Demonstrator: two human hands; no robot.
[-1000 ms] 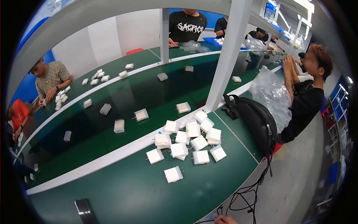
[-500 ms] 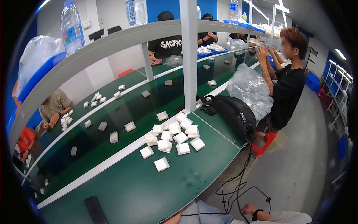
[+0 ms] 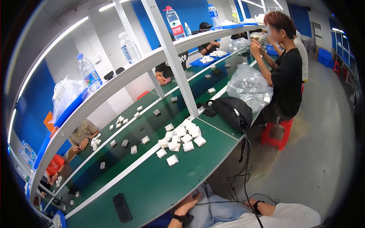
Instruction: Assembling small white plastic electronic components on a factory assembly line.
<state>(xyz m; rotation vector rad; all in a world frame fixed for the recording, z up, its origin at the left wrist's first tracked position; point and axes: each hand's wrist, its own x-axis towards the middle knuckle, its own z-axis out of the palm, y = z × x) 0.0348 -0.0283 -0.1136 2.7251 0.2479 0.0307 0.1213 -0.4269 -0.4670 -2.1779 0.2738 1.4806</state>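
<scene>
My left hand (image 3: 189, 202) rests on my thigh just below the table's front edge, fingers lying loosely stretched and nothing visible in them. Farther right, my right hand (image 3: 250, 203) lies at my other leg by a black cable (image 3: 248, 186); its fingers are mostly hidden. Both hands are apart from the table. A heap of white charger plugs (image 3: 186, 137) sits on the green tabletop (image 3: 152, 190), one charger (image 3: 172, 160) lying slightly apart at the near side. A black phone (image 3: 121, 208) lies nearer the front left.
A black bag (image 3: 230, 110) and a clear plastic bag (image 3: 249, 85) lie right of the white post (image 3: 171, 57). Beyond the rail, scattered chargers (image 3: 134, 149) lie on the dark green conveyor. A shelf (image 3: 114, 87) carries bottles. A co-worker (image 3: 287, 72) sits on a red stool (image 3: 279, 133).
The view has tilted and shifted, showing more of the shelf, my lap and my left hand. The charger heap and the phone remain in place on the tabletop.
</scene>
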